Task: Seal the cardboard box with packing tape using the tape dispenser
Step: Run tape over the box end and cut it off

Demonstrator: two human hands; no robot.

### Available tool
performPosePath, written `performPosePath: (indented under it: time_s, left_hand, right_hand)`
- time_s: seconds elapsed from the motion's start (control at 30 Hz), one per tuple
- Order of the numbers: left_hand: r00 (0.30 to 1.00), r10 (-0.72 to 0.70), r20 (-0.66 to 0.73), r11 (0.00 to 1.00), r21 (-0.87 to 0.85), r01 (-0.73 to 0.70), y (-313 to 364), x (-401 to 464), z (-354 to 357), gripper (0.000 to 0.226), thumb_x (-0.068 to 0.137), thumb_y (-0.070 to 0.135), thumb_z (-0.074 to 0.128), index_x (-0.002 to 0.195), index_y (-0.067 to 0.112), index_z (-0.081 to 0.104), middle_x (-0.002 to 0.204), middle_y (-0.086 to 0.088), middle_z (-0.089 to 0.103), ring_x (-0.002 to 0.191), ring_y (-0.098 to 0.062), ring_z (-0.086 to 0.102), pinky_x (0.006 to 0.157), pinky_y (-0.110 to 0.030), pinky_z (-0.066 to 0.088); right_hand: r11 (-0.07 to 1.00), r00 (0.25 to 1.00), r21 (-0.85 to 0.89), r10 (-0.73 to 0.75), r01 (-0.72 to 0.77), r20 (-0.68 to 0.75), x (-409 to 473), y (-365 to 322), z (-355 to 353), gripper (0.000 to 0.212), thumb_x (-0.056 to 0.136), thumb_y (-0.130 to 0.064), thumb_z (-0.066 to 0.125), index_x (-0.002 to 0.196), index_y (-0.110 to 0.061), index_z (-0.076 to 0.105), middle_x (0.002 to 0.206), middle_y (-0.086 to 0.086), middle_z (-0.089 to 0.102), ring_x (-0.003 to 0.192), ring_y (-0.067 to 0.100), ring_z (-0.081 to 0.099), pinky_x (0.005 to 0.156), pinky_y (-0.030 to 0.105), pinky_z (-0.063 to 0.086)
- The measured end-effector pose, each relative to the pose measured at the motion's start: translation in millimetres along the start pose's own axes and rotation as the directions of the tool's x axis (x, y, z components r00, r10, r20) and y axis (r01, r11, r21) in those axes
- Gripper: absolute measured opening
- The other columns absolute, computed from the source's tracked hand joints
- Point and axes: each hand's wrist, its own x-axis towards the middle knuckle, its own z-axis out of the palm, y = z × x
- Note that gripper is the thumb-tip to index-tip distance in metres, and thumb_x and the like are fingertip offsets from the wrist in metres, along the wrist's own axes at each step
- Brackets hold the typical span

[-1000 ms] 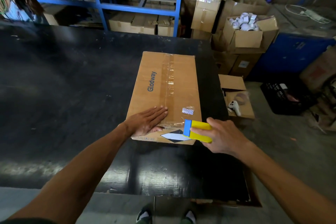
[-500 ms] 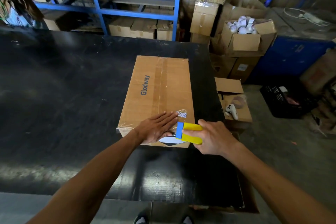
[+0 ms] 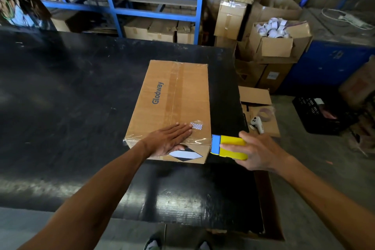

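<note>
A: Where is the cardboard box [image 3: 172,107] sitting?

B: On the black bench [image 3: 60,97], toward its right side, long axis running from about 6 o'clock up to 12. The word "Glodway" is printed along the left half of its top, and a strip of clear packing tape [image 3: 174,91] runs down the centre seam.

A: And the hands?

B: The left hand [image 3: 168,140] lies flat and spread on the box's near end, palm down, fingers pointing to about 2 o'clock, thumb hanging over the near edge above a black-and-white diamond label [image 3: 185,154]. It grips nothing; it only presses. Its fingertips touch a small patterned sticker [image 3: 196,126].

A: The right?

B: The right hand [image 3: 257,151] is wrapped around the yellow tape dispenser [image 3: 229,147], fingers over the top and thumb at the far side. The dispenser's blue head sits against the box's near right corner, at 3 o'clock from the left hand.

A: Any tape across that end?

B: Glossy, wrinkled film shows along the near top edge, from the left corner to the dispenser.

A: Anything beside the bench?

B: At 3 o'clock, an open carton [image 3: 259,111] holds a white controller [image 3: 257,125].
</note>
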Motion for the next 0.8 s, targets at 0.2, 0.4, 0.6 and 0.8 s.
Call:
performPosePath:
  time_s: [0.2, 0.4, 0.6, 0.8]
  left_hand:
    - [0.998, -0.066, -0.008, 0.997, 0.026, 0.067, 15, 11, -8, 0.064, 0.105, 0.047, 0.032, 0.153, 0.005, 0.034, 0.157, -0.017, 0.037, 0.147, -0.032, 0.033, 0.120, -0.048, 0.026]
    - [0.996, -0.083, 0.007, 0.996, 0.021, 0.083, 50, 52, 4, 0.062, 0.107, 0.043, 0.033, 0.157, 0.008, 0.023, 0.165, -0.011, 0.022, 0.153, -0.025, 0.018, 0.121, -0.048, 0.025]
    - [0.997, -0.072, 0.012, 0.996, 0.044, 0.071, 47, 51, 4, 0.063, 0.107, 0.041, 0.036, 0.158, 0.009, 0.018, 0.166, -0.008, 0.019, 0.153, -0.022, 0.015, 0.123, -0.042, 0.022]
    - [0.997, -0.071, 0.003, 0.997, 0.032, 0.071, 47, 51, 4, 0.062, 0.107, 0.041, 0.034, 0.158, 0.008, 0.018, 0.165, -0.009, 0.020, 0.153, -0.023, 0.016, 0.123, -0.042, 0.022]
  right_hand:
    - [0.999, 1.000, 0.039, 0.025, -0.025, -0.005, 3, 2, 18, 0.067, 0.066, -0.045, 0.082, 0.128, -0.036, 0.060, 0.090, 0.009, 0.058, 0.056, 0.017, 0.052, 0.042, 0.025, 0.040]
    - [0.997, 0.999, 0.060, 0.046, -0.045, -0.028, 3, 4, 22, 0.065, 0.062, -0.045, 0.085, 0.124, -0.038, 0.066, 0.086, 0.008, 0.059, 0.052, 0.018, 0.051, 0.045, 0.024, 0.037]
    - [0.997, 0.999, 0.068, -0.021, 0.023, -0.029, -13, 27, 13, 0.058, 0.075, -0.050, 0.065, 0.132, -0.039, 0.058, 0.086, 0.004, 0.053, 0.055, 0.015, 0.046, 0.040, 0.026, 0.037]
    - [0.999, 1.000, -0.032, -0.022, 0.022, 0.006, -7, 27, 29, 0.061, 0.069, -0.048, 0.075, 0.128, -0.036, 0.062, 0.093, 0.010, 0.057, 0.063, 0.022, 0.059, 0.044, 0.029, 0.044]
